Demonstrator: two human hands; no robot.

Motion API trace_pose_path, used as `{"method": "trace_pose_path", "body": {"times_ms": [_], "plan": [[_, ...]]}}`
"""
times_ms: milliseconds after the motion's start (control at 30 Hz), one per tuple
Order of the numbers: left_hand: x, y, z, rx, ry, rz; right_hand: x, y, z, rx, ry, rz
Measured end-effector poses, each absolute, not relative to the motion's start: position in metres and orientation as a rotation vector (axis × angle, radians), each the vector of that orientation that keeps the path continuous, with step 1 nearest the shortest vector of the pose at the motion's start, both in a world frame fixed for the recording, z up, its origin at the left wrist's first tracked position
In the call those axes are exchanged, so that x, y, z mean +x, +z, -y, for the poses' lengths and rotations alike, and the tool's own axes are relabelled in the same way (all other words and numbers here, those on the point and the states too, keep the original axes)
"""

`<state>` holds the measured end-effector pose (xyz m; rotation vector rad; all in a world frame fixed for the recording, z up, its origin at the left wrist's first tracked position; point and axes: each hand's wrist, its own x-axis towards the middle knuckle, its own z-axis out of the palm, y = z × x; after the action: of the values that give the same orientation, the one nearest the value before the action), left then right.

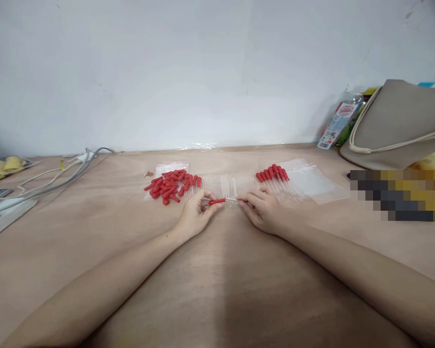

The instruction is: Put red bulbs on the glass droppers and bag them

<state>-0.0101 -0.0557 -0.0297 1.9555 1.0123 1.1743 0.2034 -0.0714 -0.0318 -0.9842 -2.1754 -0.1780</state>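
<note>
My left hand [195, 212] pinches a red rubber dropper bulb [217, 201] between thumb and fingers, its narrow neck pointing right. Facing it, my right hand [263, 209] is closed on a thin clear dropper tube [232, 199]. Bulb and tube are in line and their ends meet; whether the tube sits inside the neck I cannot tell. Beyond my hands lies a row of clear tubes [232, 184]. Left of that row is a pile of loose red bulbs [168, 186]. At its right, several droppers [273, 172] lie side by side with red bulbs on their tubes.
Flat clear plastic bags [308, 180] lie behind the droppers. Cables [58, 176] and a phone-like device [7, 217] are at the left edge. On the right stand a grey drawstring bag [395, 125] and a printed package [335, 126], near a pixelated patch. A white wall [203, 72] closes the back.
</note>
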Motion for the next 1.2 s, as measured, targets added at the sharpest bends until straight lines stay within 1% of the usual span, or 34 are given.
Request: {"method": "trace_pose_path", "body": {"times_ms": [267, 600, 733, 933, 1200], "plan": [[-0.012, -0.028, 0.057, 2.187, 1.144, -1.027, 0.2, -0.03, 0.075, -0.912, -0.077, 2.237], [-0.014, -0.023, 0.062, 2.271, 1.066, -0.812, 0.205, -0.031, 0.069, -0.819, 0.145, 2.275], [-0.013, -0.022, 0.062, 2.312, 1.024, -0.766, 0.207, -0.029, 0.067, -0.838, 0.072, 2.312], [-0.013, -0.021, 0.064, 2.47, 1.072, -0.853, 0.207, -0.025, 0.073, -0.909, -0.107, 2.376], [-0.012, -0.022, 0.066, 2.537, 0.987, -0.833, 0.2, -0.021, 0.078, -0.905, -0.081, 2.409]]}}
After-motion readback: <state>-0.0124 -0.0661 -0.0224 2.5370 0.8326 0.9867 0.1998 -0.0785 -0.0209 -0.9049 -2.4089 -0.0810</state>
